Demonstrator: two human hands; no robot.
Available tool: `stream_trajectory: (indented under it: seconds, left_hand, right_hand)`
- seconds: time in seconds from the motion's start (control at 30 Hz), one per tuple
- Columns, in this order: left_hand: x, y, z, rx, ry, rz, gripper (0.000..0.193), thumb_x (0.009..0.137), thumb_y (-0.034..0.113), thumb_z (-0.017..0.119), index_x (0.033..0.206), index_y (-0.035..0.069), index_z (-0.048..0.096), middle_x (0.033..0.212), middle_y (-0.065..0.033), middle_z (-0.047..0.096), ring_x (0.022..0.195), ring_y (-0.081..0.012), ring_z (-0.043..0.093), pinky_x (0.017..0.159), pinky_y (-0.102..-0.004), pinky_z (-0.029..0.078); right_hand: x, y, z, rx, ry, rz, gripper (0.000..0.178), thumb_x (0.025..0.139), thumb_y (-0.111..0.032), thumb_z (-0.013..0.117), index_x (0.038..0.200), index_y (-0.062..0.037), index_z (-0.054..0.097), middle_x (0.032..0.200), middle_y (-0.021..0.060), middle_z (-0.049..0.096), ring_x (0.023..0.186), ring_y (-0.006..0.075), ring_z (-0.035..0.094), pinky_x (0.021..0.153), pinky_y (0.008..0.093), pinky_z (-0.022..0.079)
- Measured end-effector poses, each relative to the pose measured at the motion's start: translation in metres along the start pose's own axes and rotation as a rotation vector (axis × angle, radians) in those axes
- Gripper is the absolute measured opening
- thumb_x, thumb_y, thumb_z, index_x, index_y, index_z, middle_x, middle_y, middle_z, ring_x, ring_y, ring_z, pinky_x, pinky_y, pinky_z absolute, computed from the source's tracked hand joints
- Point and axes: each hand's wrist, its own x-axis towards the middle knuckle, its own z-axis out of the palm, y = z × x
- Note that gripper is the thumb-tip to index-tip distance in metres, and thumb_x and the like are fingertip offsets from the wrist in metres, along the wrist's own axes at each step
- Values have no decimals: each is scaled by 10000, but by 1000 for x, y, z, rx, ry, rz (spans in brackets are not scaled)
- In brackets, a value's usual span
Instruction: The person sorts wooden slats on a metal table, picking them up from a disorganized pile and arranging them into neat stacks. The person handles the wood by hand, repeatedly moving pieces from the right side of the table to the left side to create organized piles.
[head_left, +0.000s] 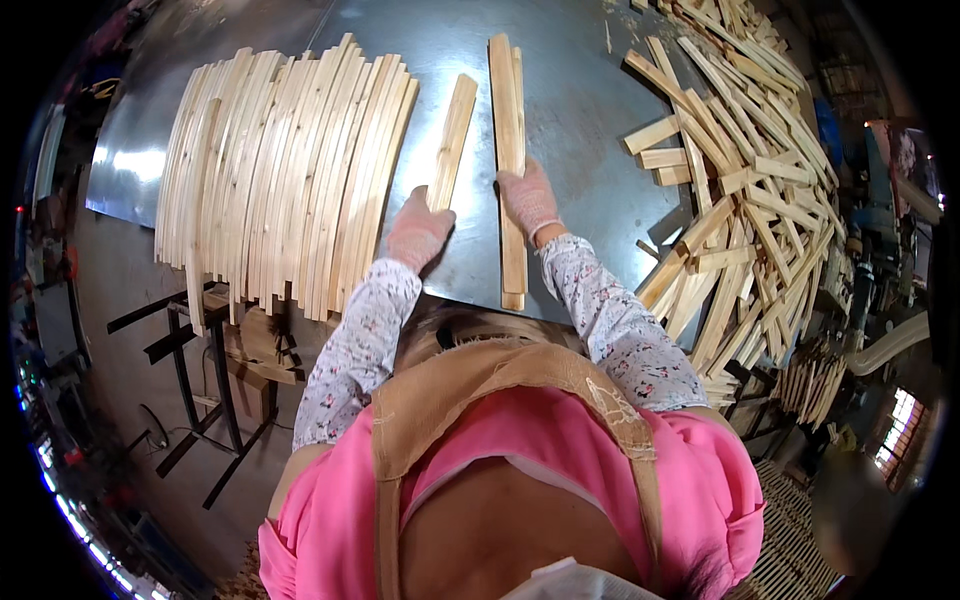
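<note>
My left hand [420, 230], in a pale pink work glove, is closed round the near end of a short wooden strip [455, 135], which points away from me and leans slightly right. My right hand [528, 197], gloved the same way, grips long wooden strips [507, 100] near their middle. At least two of these lie side by side, pointing away from me. Both hands are over the shiny metal tabletop [590, 140]. To the left of my left hand, a row of long wooden strips [290, 170] lies closely packed, their ends uneven.
A loose heap of wooden pieces [750, 220] covers the table's right side, criss-crossed. Below the left edge stands a dark metal frame [200, 370] on the floor. Bundled strips [810, 383] stand low at the right. Several row ends overhang the table's near edge.
</note>
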Motion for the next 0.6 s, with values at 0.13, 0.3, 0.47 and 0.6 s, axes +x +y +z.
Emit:
stream_trajectory:
  seconds: [0.13,0.3,0.47,0.6]
  left_hand:
    - [-18,-30,1,321,160,171,677,921,277,747,1502,3,531,1463,-270,589,1351,-446,582,1155,-506,468]
    - [-30,-24,-8,578,143,189,702,865,268,753,1474,0,529,1522,-240,536,1450,-392,484,1187,-499,398]
    - [-21,-89,34,874,416,295,790,882,290,742,1562,13,450,1668,-211,397,1570,-391,336,1265,-535,288]
    - [-22,-84,40,830,383,231,767,892,247,755,1565,31,456,1692,-183,386,1571,-397,335,1267,-543,290]
  right_hand:
    - [-23,-1,42,-343,34,-189,558,940,-324,689,1377,16,620,1301,346,686,1250,482,652,1102,496,510]
    - [-27,-21,84,-243,-505,-162,723,982,-343,678,1568,7,436,1423,380,588,1352,523,565,1190,507,457]
    - [50,39,-65,-417,-199,-449,699,967,-398,672,1515,24,572,1431,271,665,1350,442,612,1159,497,487]
    - [140,61,-304,-749,359,-360,429,857,-248,744,1201,-9,652,1166,254,723,1125,459,681,955,534,565]
